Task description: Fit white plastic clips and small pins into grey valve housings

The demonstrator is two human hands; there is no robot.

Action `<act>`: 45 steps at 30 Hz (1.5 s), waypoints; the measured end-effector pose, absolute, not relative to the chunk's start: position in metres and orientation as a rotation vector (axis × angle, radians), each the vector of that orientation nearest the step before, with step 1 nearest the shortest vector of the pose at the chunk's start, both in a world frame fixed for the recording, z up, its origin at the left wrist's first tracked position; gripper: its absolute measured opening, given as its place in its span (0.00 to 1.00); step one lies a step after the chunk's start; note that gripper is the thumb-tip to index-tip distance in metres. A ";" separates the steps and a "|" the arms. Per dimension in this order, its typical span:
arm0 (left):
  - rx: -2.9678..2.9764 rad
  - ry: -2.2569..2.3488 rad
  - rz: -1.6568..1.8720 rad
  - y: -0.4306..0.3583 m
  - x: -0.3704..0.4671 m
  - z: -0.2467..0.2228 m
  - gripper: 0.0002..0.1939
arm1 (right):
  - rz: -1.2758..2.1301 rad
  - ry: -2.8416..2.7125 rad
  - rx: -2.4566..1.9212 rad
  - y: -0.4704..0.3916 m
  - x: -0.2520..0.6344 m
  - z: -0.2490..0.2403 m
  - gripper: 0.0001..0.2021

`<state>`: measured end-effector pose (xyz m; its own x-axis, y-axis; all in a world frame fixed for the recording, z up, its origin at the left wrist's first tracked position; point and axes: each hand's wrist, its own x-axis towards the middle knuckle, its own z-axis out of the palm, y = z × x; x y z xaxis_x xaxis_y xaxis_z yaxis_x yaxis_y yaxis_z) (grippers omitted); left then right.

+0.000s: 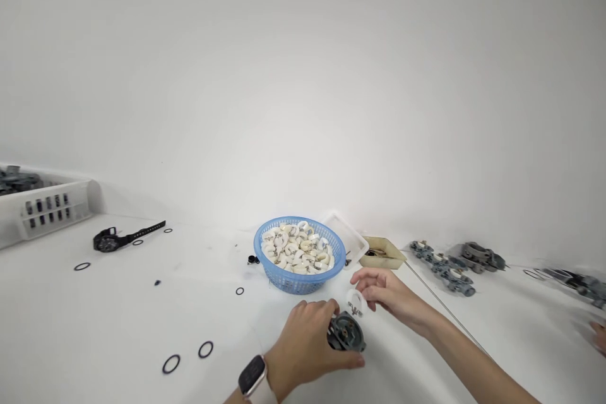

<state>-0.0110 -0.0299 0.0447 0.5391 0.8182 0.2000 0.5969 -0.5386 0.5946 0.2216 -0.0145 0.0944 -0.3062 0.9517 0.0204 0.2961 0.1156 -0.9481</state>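
— Where's the carburetor body (349,333)?
— Nearer than the blue basket (298,283) and slightly right of it, held between the left hand's (305,339) thumb and fingers.
— And the right hand (386,293)?
— Right of the basket, pinching a white float (355,300) beside the carburetor body.
— What's left of the basket?
— Black rings (206,349) and a black wristwatch (108,242).

Smartwatch (252,375) with dark rounded-square screen, pale pink band (264,393), bare forearms, slim fingers (297,320)
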 end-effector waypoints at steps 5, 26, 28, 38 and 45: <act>2.350 1.136 0.648 -0.032 -0.010 0.048 0.28 | 1.300 -1.513 -1.237 -0.036 0.217 0.069 0.14; 2.296 1.275 0.629 -0.037 -0.010 0.054 0.27 | 0.298 -2.040 -1.668 0.048 0.253 0.080 0.13; 2.273 1.306 0.651 -0.037 -0.010 0.053 0.28 | 0.111 -2.090 -1.722 0.074 0.258 0.079 0.12; 2.426 1.111 0.441 -0.005 0.000 0.025 0.39 | -0.493 -2.439 -1.851 0.124 0.220 0.048 0.08; 2.280 1.030 0.502 -0.015 -0.004 0.034 0.44 | -0.578 -2.496 -1.951 0.135 0.218 0.044 0.09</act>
